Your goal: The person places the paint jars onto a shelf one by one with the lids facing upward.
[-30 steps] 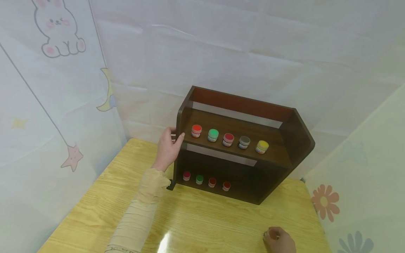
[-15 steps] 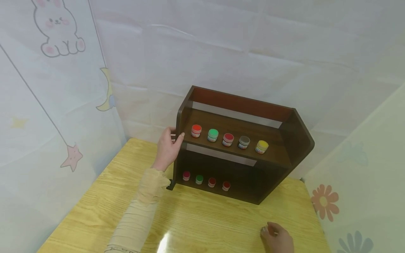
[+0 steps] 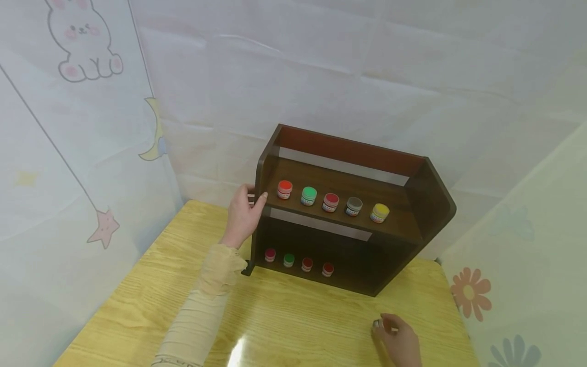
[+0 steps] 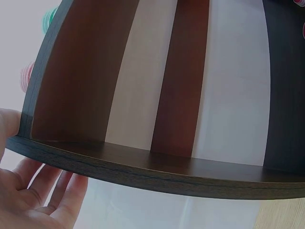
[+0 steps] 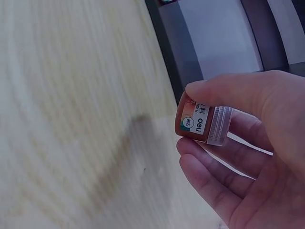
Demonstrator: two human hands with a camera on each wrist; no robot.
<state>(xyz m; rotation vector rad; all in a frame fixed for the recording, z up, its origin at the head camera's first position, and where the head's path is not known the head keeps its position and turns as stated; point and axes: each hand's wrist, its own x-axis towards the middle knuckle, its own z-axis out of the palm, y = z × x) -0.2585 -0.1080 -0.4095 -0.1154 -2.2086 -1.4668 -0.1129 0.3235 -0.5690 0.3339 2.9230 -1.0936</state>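
Observation:
My left hand (image 3: pixel 244 216) grips the left side panel of a dark brown two-tier shelf (image 3: pixel 350 145), thumb at the front edge and fingers on the outer side. In the left wrist view, several fingers (image 4: pixel 71 198) show beneath that panel. Over the table in front of the shelf, my right hand (image 3: pixel 400 340) pinches a small paint jar (image 5: pixel 195 119) between thumb and fingers. The jar has an orange-brown body, a printed label and a clear ridged lid, and lies tipped sideways in the right wrist view.
On the upper tier stands a row of paint jars, from a red one (image 3: pixel 285 189) to a yellow one (image 3: pixel 379 213). Several more, including a green jar (image 3: pixel 289 260), line the lower tier's left part. The wooden table (image 3: pixel 284 321) meets sheet-covered walls (image 3: pixel 390 76).
My right hand has moved slightly up and left, closer to the shelf, with the paint jar in its fingers. My left hand and the shelf have stayed in place.

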